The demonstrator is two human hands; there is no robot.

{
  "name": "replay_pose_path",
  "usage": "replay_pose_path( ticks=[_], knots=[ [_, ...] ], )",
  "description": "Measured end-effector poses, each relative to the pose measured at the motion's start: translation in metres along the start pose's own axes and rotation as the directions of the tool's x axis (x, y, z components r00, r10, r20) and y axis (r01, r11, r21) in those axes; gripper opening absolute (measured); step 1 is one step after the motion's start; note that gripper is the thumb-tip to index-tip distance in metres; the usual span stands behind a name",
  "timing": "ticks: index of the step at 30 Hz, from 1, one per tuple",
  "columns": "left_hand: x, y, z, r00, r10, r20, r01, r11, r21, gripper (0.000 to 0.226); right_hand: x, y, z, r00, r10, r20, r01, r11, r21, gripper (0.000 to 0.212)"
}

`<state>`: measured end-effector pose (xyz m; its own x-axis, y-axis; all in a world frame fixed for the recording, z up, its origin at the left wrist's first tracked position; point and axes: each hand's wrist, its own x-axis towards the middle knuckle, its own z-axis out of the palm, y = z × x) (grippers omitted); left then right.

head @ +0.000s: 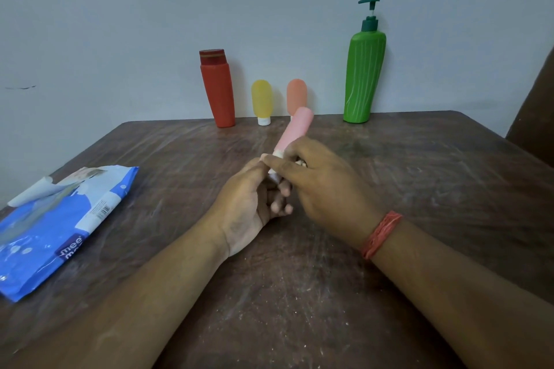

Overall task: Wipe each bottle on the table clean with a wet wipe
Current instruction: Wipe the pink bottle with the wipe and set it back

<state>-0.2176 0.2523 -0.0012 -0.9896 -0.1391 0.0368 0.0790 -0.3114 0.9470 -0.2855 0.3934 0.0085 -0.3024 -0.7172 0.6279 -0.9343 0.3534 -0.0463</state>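
Observation:
A small pink bottle [295, 130] with a white cap is held tilted above the middle of the table, its rounded end pointing away from me. My left hand [254, 204] grips it from below at the cap end. My right hand [317, 186] closes over the cap end from the right, with a bit of white wipe [274, 177] showing between the fingers. Against the wall stand a red bottle [218, 90], a yellow bottle [262, 100], an orange bottle [296, 94] partly hidden by the pink one, and a green pump bottle [363, 75].
A blue pack of wet wipes [57, 228] lies on the left of the brown table [419, 189], its flap peeled up. A dark brown chair back or board [536, 111] stands at the right edge. A red thread band circles my right wrist.

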Motion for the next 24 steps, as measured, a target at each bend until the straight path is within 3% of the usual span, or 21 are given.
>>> replay_pose_path(
  ticks=[2,6,8,11,15,20,24],
  knots=[
    [0.000,-0.001,0.000,1.000,-0.004,-0.025,0.003,0.999,-0.035,0.027,-0.002,-0.006,-0.004,0.999,0.029,-0.028,-0.027,0.998,0.062,0.039],
    [0.000,-0.004,0.003,1.000,-0.007,-0.015,0.007,1.000,0.000,0.030,0.000,-0.003,-0.010,0.952,0.167,-0.258,-0.142,0.983,0.114,0.043],
    [0.001,-0.005,0.003,1.000,0.005,-0.025,-0.004,1.000,0.015,0.026,-0.001,-0.009,-0.008,0.958,0.152,-0.242,-0.116,0.981,0.154,0.033],
    [0.002,-0.003,0.000,0.998,0.012,-0.067,-0.013,1.000,-0.014,0.021,-0.003,-0.016,-0.005,0.992,0.061,-0.109,-0.039,0.981,0.191,0.018],
    [0.002,-0.003,0.002,0.999,-0.021,-0.030,0.021,1.000,0.012,0.026,0.002,-0.009,-0.004,0.940,0.240,-0.241,-0.187,0.957,0.220,0.018],
    [0.004,-0.002,-0.002,0.996,-0.025,-0.086,0.021,0.999,-0.049,0.024,-0.006,-0.015,0.002,0.965,0.241,-0.101,-0.202,0.933,0.297,0.013],
    [0.004,-0.005,-0.001,0.998,-0.034,-0.049,0.035,0.999,0.011,0.028,-0.002,-0.008,0.000,0.901,0.367,-0.229,-0.280,0.898,0.339,0.010]
  ],
)
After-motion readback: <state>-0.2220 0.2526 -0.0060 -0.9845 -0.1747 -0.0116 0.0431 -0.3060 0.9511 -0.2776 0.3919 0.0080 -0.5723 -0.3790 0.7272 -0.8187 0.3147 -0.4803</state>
